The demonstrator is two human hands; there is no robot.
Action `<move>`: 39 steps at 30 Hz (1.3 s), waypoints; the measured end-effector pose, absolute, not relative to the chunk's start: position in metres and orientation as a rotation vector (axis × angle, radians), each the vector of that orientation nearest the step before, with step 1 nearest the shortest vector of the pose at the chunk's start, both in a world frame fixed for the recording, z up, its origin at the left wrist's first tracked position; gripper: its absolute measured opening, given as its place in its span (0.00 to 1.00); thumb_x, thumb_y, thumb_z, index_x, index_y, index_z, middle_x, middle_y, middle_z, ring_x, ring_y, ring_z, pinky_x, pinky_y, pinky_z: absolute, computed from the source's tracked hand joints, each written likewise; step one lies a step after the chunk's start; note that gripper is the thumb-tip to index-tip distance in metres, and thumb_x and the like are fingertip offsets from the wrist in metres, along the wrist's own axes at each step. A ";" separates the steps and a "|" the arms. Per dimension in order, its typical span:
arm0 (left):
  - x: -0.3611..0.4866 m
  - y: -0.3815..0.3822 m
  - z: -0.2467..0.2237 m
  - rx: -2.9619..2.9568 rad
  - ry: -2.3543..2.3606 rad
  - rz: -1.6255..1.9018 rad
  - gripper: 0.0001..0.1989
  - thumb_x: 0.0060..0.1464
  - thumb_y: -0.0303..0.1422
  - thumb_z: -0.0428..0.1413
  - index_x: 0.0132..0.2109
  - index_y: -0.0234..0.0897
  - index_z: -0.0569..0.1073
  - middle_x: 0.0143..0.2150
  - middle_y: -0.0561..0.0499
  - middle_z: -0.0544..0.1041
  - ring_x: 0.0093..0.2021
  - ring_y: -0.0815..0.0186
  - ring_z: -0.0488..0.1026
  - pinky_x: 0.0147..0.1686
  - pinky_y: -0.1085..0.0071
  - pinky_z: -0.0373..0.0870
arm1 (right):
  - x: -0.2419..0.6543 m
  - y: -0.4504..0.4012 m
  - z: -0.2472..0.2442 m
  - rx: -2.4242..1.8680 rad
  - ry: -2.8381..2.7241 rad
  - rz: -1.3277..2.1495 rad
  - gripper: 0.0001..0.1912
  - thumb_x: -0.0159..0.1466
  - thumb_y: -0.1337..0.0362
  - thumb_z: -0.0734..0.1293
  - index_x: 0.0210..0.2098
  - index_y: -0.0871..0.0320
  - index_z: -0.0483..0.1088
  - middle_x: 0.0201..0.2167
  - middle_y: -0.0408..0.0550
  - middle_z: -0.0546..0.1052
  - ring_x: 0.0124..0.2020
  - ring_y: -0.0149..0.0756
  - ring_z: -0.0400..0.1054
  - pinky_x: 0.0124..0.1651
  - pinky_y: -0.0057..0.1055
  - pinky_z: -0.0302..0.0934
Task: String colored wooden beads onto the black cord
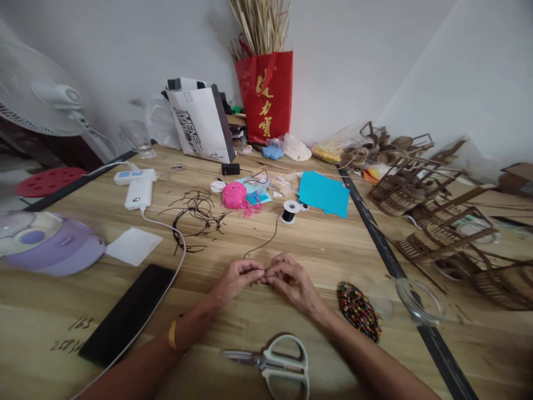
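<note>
My left hand (241, 279) and my right hand (291, 280) meet fingertip to fingertip over the middle of the table. Both are closed in a pinch on a thin black cord (266, 243), which runs back from the fingers to a white spool (288, 212) wound with black. Small dark bits show beneath the fingertips, too small to name. White-handled scissors (285, 364) lie in front of my hands, blades toward the left. To the right of my right forearm sits a heap of multicoloured bead strands (358, 311).
Cut black cords (195, 214), a pink yarn ball (234, 194) and blue sheets (323, 193) lie farther back. A black flat case (127, 314) and white cable are at left. Brown woven baskets (433, 233) stand at right; a red bag (268, 97) stands by the wall.
</note>
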State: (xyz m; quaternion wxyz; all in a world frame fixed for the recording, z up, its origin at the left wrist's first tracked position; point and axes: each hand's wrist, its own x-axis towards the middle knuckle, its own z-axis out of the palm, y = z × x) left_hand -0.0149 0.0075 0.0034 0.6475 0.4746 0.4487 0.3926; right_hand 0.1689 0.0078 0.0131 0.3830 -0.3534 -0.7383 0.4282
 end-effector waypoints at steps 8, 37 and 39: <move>-0.015 0.008 0.000 1.157 0.924 0.816 0.13 0.47 0.39 0.59 0.30 0.30 0.76 0.24 0.51 0.75 0.25 0.71 0.66 0.27 0.76 0.61 | 0.171 0.007 0.023 -0.840 -2.056 0.943 0.08 0.66 0.64 0.62 0.33 0.59 0.72 0.35 0.50 0.71 0.36 0.33 0.67 0.37 0.28 0.61; -0.009 -0.002 0.006 1.452 1.048 0.799 0.09 0.46 0.33 0.60 0.28 0.32 0.70 0.25 0.52 0.70 0.27 0.70 0.65 0.29 0.75 0.60 | 0.164 0.011 0.013 -0.931 -1.571 1.639 0.18 0.57 0.50 0.68 0.28 0.60 0.65 0.17 0.37 0.65 0.17 0.23 0.55 0.20 0.21 0.51; -0.009 -0.001 0.007 1.410 1.030 0.807 0.10 0.46 0.35 0.60 0.28 0.32 0.70 0.25 0.52 0.71 0.28 0.70 0.66 0.30 0.75 0.61 | 0.164 0.012 0.014 -0.937 -1.566 1.646 0.18 0.58 0.50 0.67 0.29 0.60 0.65 0.18 0.38 0.66 0.17 0.24 0.56 0.20 0.21 0.53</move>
